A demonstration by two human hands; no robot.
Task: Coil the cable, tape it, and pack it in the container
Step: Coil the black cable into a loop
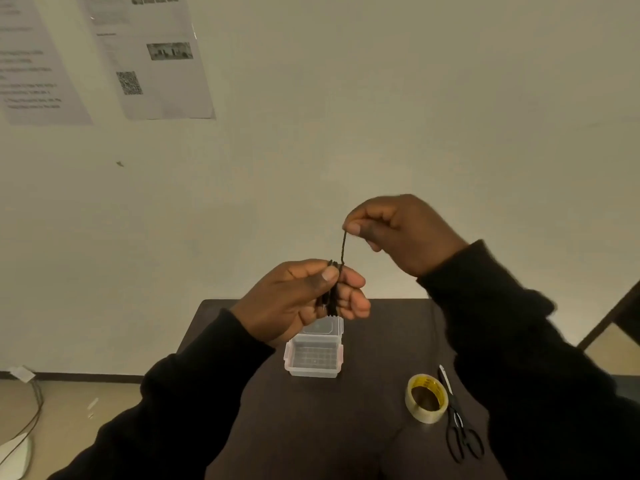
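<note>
A thin black cable point(343, 245) runs between both hands, held up in front of the wall. My left hand point(304, 299) grips a small bundle of wound cable loops between thumb and fingers. My right hand point(398, 230), higher and to the right, pinches the free end of the cable, which stretches taut down to the bundle. Below the left hand, a small clear plastic container point(313, 358) stands open on the dark table point(311, 427), its lid tipped back. A roll of clear tape point(426, 398) lies to the right of it.
Black scissors point(459, 424) lie right beside the tape roll. The table is narrow, with its far edge against the wall. Printed sheets point(152, 57) hang on the wall at upper left. Cables and a white object point(17, 445) lie on the floor at left.
</note>
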